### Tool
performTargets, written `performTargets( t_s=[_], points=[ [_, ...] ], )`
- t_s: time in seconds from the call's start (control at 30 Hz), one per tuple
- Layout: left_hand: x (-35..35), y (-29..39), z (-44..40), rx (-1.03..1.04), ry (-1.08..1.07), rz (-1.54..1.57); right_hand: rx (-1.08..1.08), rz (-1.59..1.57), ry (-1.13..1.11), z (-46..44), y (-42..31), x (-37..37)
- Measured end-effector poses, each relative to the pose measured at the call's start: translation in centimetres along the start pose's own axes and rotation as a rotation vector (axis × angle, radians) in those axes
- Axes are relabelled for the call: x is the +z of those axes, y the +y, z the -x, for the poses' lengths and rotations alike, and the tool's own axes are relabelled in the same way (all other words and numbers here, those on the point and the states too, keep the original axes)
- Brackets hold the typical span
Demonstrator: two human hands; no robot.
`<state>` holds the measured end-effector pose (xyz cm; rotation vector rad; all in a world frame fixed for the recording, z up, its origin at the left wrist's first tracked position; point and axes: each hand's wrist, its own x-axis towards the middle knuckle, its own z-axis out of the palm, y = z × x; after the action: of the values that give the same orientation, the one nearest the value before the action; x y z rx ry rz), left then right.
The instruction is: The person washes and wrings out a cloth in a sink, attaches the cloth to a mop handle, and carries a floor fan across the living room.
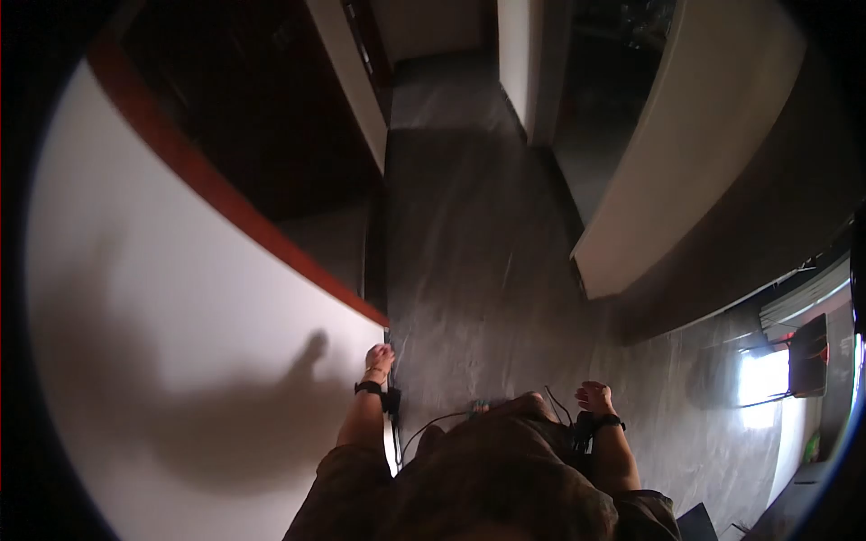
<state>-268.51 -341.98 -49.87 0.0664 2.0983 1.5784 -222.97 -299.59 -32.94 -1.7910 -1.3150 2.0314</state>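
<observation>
I can see the grey floor (pixel 469 216) extending to twelve o'clock, a white wall (pixel 171 316) at nine, and reddish trim (pixel 216 196) at ten.

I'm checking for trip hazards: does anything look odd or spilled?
Nothing looks spilled on the floor. Thin dark cables loop loosely between the left hand and right hand, looking untidy; they might snag.

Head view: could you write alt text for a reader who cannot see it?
A person's left hand and right hand, holding nothing visible, are above a dim grey floor. A white wall with a reddish-brown edge stands at left, showing a shadow; a dark strap circles each wrist.
</observation>
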Motion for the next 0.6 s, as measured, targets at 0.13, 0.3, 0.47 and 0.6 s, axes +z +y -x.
performTargets(
  t_s=[0.13, 0.3, 0.47, 0.6],
  points=[
    [14.7, 21.0, -4.4, 0.063, -0.189, 0.019, 0.046, -0.059, -0.098, -8.6, -5.1, 3.7],
    [18.0, 17.7, -13.8, 0.403, -0.308, -0.482, -0.487, 0.987, -0.516, -36.9, -1.0, 5.7],
    [9.7, 12.9, -13.8, 0.05, -0.222, -1.098, -0.593, 1.148, -0.319, -34.5, -27.8, 12.6],
    [6.9, 17.1, -10.3, -0.082, -0.296, -1.376, -0.258, -0.125, -0.62, -46.3, -34.4, 13.8]
  ],
)
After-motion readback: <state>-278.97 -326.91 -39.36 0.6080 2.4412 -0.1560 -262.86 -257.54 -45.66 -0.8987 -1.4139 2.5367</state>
